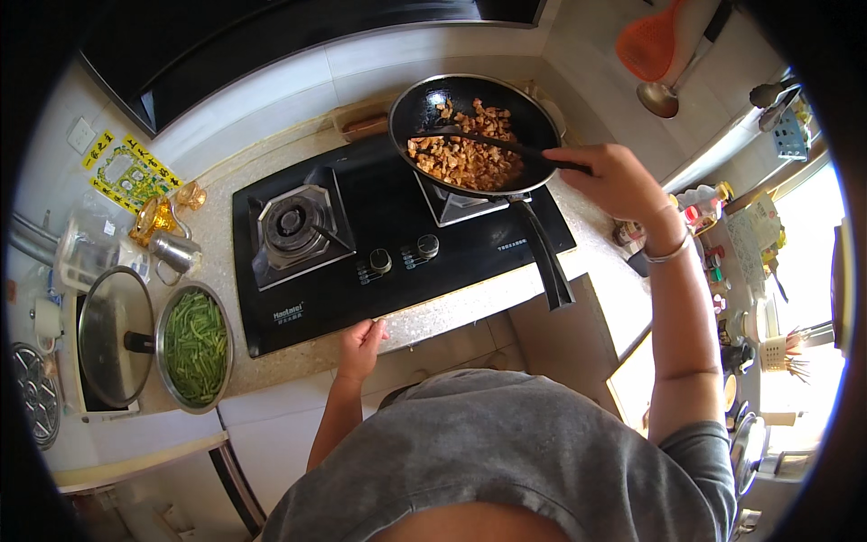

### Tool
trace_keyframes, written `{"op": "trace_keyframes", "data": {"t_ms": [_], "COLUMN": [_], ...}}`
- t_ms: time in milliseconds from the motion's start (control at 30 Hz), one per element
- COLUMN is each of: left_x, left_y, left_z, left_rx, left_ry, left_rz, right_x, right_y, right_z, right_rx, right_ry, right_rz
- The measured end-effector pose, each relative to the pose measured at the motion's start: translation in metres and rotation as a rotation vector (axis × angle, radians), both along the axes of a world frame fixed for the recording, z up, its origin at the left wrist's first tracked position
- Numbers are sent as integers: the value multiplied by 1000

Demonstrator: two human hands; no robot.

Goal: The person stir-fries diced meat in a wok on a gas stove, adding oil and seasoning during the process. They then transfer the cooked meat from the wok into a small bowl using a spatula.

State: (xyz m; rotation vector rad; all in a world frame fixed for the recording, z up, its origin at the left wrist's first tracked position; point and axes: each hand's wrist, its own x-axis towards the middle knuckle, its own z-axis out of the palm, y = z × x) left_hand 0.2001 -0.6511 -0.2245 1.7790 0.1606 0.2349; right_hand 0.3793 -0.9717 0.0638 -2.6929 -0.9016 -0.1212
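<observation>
My right hand (618, 177) grips the handle of a black spatula (504, 143). The spatula's far end rests among browned chopped meat pieces (467, 159) in a black wok (414, 101). That wok stands over the right burner, its long black handle (542, 254) reaching toward the counter's front edge. At the front edge of the gas stove (325, 298), my left hand (360, 349) is closed, with nothing visible in it. To its left, a metal bowl (229, 339) holds cut green vegetables (196, 349), apparently beans or stalks.
The left burner (292, 218) is bare. A glass lid (112, 339) leans by the bowl, near a metal cup (173, 251) and a clear plastic container (81, 254). An orange skimmer (647, 47) and a ladle (658, 98) hang at right. Bottles (704, 203) stand beyond my right wrist.
</observation>
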Motion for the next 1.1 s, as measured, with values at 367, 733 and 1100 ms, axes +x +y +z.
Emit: {"op": "trace_keyframes", "data": {"t_ms": [367, 733, 1100], "left_x": [-1, 0, 2], "left_y": [1, 0, 2], "left_z": [3, 4, -1], "left_rx": [56, 54, 32], "left_ry": [-27, -14, -13], "left_rz": [-5, -16, -18], "right_x": [-11, 40, 6], "right_y": [-66, -21, -24], "right_z": [58, -35, -4], "right_rx": [-203, 0, -43], "right_ry": [9, -78, -12], "right_rz": [11, -153, 67]}}
